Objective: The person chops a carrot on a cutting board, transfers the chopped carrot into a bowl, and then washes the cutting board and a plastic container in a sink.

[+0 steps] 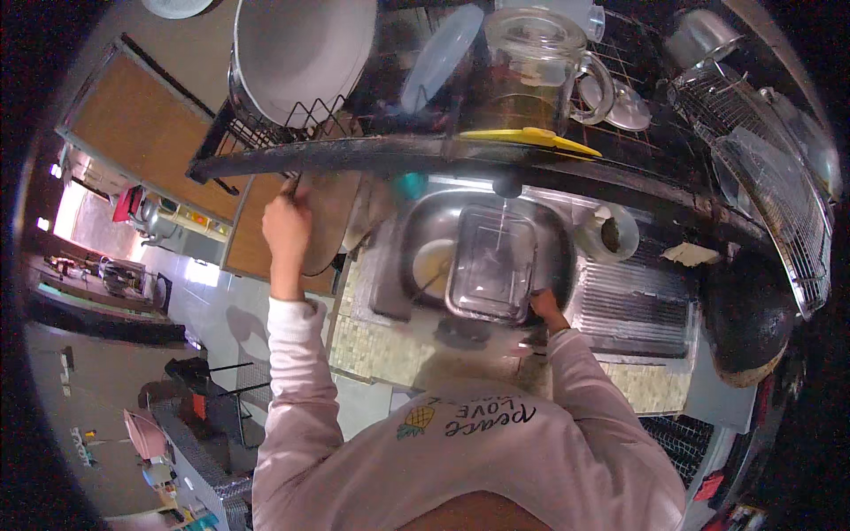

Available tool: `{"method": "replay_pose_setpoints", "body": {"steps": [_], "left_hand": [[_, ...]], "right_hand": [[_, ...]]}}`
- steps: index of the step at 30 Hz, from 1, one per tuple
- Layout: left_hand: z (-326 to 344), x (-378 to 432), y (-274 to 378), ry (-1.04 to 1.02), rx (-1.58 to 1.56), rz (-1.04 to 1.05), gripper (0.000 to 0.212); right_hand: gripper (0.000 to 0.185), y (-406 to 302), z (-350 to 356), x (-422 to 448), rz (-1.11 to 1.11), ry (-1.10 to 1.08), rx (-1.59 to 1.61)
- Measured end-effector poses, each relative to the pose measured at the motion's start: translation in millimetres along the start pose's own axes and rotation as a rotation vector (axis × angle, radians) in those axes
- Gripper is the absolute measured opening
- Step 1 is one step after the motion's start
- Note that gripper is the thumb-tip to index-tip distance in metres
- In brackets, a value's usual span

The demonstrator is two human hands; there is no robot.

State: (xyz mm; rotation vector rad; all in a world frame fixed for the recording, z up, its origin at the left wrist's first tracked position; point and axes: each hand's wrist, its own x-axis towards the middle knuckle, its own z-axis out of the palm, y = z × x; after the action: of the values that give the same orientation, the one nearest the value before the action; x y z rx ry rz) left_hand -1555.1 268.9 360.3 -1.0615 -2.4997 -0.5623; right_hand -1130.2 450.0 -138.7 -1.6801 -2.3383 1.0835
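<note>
My right hand (548, 309) grips the near right edge of a clear rectangular container (493, 262), which is tilted over the metal sink (413, 222). A thin stream of water (503, 222) runs down into the container. Beside it in the sink, on the left, lies a pale round dish (433, 267), partly covered by the container. My left hand (287, 229) is raised at the left, its fingers curled just under the front rail of the dark dish rack (319, 154). Whether those fingers hold the rail or something thin and dark hanging there cannot be told.
Above the sink, the rack carries a large white-lined pot (305, 60), a glass jug (534, 73) and a yellow utensil (531, 136). Right of the sink are a translucent tub (607, 232) and a ribbed drainboard (634, 299). A dark wok (747, 318) hangs at far right.
</note>
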Motion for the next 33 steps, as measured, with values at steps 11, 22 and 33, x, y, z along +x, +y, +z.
{"method": "replay_pose_setpoints", "body": {"steps": [11, 22, 33], "left_hand": [[91.8, 12.5, -3.0, -0.032, 0.006, 0.055, 0.027], [116.4, -84.8, 30.3, 0.014, -0.391, 0.176, 0.021], [210.3, -191.4, 68.3, -1.110, -1.725, -0.727, 0.026]], "right_hand": [[0.039, -114.1, -66.1, -64.8, 0.134, 0.196, 0.033], [0.035, -111.1, -85.2, -74.5, -0.025, 0.327, 0.163], [0.038, -101.7, -96.4, -49.3, -0.142, 0.322, 0.455]]}}
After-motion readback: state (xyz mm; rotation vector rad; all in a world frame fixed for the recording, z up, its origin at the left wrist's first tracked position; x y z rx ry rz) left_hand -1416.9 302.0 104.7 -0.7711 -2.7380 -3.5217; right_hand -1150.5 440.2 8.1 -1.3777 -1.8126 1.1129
